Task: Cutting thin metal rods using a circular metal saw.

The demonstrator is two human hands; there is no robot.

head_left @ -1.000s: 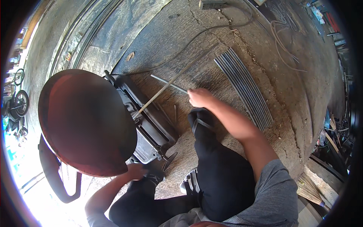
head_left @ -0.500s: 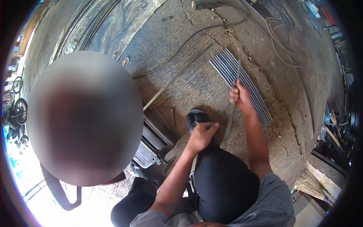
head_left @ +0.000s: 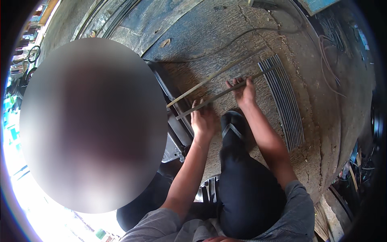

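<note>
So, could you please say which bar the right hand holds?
The dark bar across the right hand; the paler bar beyond and the row of rods are not held.

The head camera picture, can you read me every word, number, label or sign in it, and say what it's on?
None: no word, number, label, brand or sign can be read.
Held metal rod and row of rods: no writing seen.
Little things along the left edge: too small and unclear.
Big oval: too blurred to read anything.
</note>
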